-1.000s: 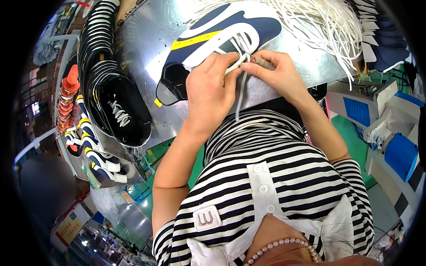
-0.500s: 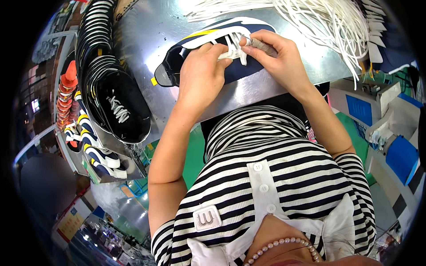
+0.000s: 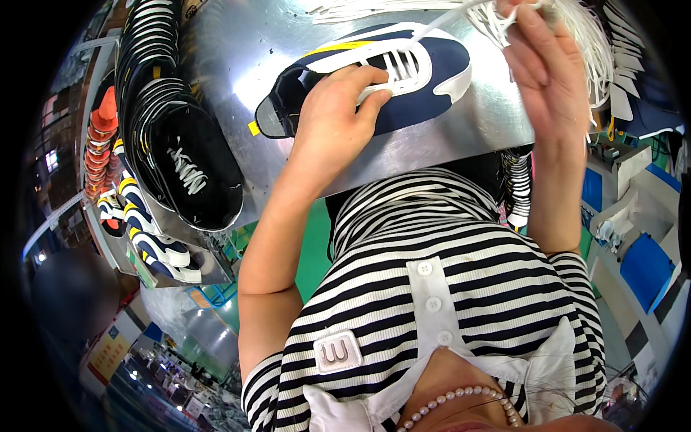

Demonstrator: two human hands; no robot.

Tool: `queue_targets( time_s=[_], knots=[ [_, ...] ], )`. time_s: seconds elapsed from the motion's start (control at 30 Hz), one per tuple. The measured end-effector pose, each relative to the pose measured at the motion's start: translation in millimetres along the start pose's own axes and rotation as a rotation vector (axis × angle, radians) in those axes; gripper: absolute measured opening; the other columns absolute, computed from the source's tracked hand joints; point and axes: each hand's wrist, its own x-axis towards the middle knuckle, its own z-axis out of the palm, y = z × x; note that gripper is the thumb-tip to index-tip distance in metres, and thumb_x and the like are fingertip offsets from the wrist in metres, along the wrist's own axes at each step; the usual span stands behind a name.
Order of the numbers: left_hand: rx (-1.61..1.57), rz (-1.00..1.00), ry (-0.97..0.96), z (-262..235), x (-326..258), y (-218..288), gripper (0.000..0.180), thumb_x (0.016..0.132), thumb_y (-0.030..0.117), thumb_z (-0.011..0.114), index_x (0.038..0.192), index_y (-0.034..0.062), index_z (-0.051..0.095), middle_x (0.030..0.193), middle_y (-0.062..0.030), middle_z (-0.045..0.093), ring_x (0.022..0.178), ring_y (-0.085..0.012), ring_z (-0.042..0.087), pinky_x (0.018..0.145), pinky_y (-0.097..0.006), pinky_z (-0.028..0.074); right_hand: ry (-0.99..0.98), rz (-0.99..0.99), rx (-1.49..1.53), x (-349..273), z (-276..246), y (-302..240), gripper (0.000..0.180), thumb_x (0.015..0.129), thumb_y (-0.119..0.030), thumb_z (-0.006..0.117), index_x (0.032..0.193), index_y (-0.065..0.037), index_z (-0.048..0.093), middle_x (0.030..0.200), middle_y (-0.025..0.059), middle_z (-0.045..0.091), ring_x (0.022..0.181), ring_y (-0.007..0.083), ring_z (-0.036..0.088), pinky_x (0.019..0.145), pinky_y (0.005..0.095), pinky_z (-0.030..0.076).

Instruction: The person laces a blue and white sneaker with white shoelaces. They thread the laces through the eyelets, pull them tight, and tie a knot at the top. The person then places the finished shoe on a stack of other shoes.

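Note:
A navy shoe upper (image 3: 407, 111) with white trim and a yellow stripe lies on its side on the metal table, toe to the right. My left hand (image 3: 335, 111) pinches the white eyelet edge near its opening, fingers curled in and thumb on top. White lacing crosses part of the throat. From there a white shoelace (image 3: 445, 20) runs taut up and to the right. Its far end is in my right hand (image 3: 551, 86), raised beyond the toe beside the loose laces; the fingers are bent around it and slightly blurred.
A bundle of loose white laces (image 3: 597, 68) lies at the table's (image 3: 223, 50) far right, beside stacked uppers (image 3: 630, 86). Nested black uppers (image 3: 188, 169) line the left edge. Further left are navy-and-white uppers (image 3: 155, 245) and an orange stack (image 3: 102, 137). Grey equipment with blue panels (image 3: 644, 263) stands right.
My right hand has moved from the eyelets up and to the right, drawing the shoelace out long. My left hand still grips the upper, which has shifted slightly and shows its toe.

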Motion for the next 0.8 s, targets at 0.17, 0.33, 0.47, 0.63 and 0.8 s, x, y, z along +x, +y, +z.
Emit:
queue_targets(
  time_s=[0.17, 0.33, 0.47, 0.63, 0.8],
  knots=[
    [0.038, 0.012, 0.009, 1, 3, -2, 0.024, 0.085, 0.020, 0.066, 0.102, 0.0019, 0.067, 0.097, -0.0162, 0.068, 0.093, -0.0355, 0.063, 0.084, -0.042, 0.048, -0.025, 0.015, -0.607, -23, 17, 61, 0.016, 0.086, -0.009, 0.072, 0.100, -0.001, 0.072, 0.091, 0.0027, 0.072, 0.078, 0.0082, 0.064, 0.070, 0.0226, 0.050],
    [-0.022, 0.026, -0.009, -1, 3, -1, 0.032, 0.079, 0.023, 0.076, 0.102, 0.0019, 0.068, 0.095, -0.0123, 0.071, 0.086, -0.0270, 0.068, 0.080, -0.033, 0.051, 0.020, -0.135, -0.805, -25, 16, 89, 0.014, 0.083, -0.009, 0.074, 0.094, -0.001, 0.070, 0.084, 0.0055, 0.069, 0.071, 0.0121, 0.064, 0.063, 0.0237, 0.050],
    [0.159, 0.029, 0.081, 8, 2, -1, 0.030, 0.078, 0.026, 0.075, 0.097, 0.0043, 0.068, 0.093, -0.0124, 0.070, 0.084, -0.0291, 0.067, 0.077, -0.036, 0.051, 0.055, -0.145, -0.861, -25, 18, 94, 0.014, 0.083, -0.009, 0.074, 0.092, 0.000, 0.068, 0.087, 0.0064, 0.070, 0.073, 0.0131, 0.066, 0.063, 0.0248, 0.050],
    [0.246, -0.001, 0.088, 11, 4, 3, 0.029, 0.079, 0.029, 0.075, 0.094, 0.0059, 0.069, 0.090, -0.0122, 0.071, 0.082, -0.0297, 0.068, 0.074, -0.036, 0.052, 0.131, -0.143, -0.758, -39, 26, 85, 0.023, 0.090, -0.012, 0.069, 0.107, -0.001, 0.058, 0.084, 0.0093, 0.069, 0.074, 0.0160, 0.068, 0.063, 0.0262, 0.050],
    [0.189, -0.017, 0.105, 11, 4, -1, 0.026, 0.078, 0.030, 0.074, 0.089, 0.0059, 0.070, 0.079, -0.0118, 0.070, 0.072, -0.0296, 0.067, 0.067, -0.038, 0.051, -0.067, 0.164, -0.904, -61, 20, 59, 0.017, 0.096, -0.015, 0.061, 0.103, -0.001, 0.054, 0.080, 0.0101, 0.070, 0.072, 0.0180, 0.069, 0.064, 0.0277, 0.051]
  ],
)
